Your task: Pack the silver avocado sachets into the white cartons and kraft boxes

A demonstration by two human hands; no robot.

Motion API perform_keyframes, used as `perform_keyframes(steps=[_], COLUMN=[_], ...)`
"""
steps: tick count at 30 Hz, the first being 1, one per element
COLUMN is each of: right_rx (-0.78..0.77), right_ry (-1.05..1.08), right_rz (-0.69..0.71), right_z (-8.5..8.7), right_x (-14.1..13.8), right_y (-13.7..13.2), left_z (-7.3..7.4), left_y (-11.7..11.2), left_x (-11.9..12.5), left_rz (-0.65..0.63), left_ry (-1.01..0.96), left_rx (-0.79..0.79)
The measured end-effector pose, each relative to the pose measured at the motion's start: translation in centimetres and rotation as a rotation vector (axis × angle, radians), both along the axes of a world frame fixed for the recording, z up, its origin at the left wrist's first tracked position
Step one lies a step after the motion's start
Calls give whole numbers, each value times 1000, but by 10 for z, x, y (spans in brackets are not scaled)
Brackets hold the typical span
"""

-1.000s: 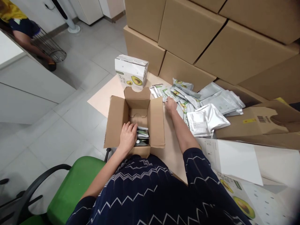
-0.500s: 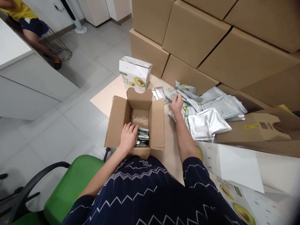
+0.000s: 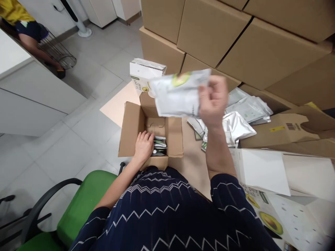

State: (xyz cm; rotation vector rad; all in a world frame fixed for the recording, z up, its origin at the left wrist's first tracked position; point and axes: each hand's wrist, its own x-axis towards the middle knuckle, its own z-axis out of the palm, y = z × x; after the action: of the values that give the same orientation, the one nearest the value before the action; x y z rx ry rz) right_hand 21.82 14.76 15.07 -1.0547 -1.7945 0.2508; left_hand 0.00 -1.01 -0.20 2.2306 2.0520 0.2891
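My right hand (image 3: 213, 99) is closed on one edge of a silver-white pouch (image 3: 178, 96) with an avocado picture, held up above the right side of an open cardboard box (image 3: 130, 129). The pouch is slightly blurred. My left hand (image 3: 144, 144) lies inside the box at its left, fingers stretched forward and touching a row of pouches (image 3: 160, 143) standing on edge in the near part. The far part of the box shows its bare bottom. To the right lies a pile of loose pouches, with a plain silver pouch (image 3: 237, 127) at its front.
Behind the box stands a white printed carton (image 3: 138, 75). Large cardboard boxes (image 3: 209, 31) are stacked at the back right. A flattened brown box (image 3: 282, 134) and white printed cartons (image 3: 272, 219) lie at right. A green chair (image 3: 83, 198) stands at left; another person sits far left.
My right hand has lifted a pouch from the pile and brought it up toward the box. My left hand stays in place at the box.
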Motion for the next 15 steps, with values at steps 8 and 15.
perform_keyframes(steps=[8,15], right_rx=[-470,-666], right_ry=[-778,-962], right_rz=[599,779], right_z=[-53,-114], right_x=[-93,-130], right_y=[0,5], left_z=[-3,-2], left_y=[0,0], left_x=[-1,0], left_rz=[1,8], left_ry=[-17,-36], left_rx=[9,7])
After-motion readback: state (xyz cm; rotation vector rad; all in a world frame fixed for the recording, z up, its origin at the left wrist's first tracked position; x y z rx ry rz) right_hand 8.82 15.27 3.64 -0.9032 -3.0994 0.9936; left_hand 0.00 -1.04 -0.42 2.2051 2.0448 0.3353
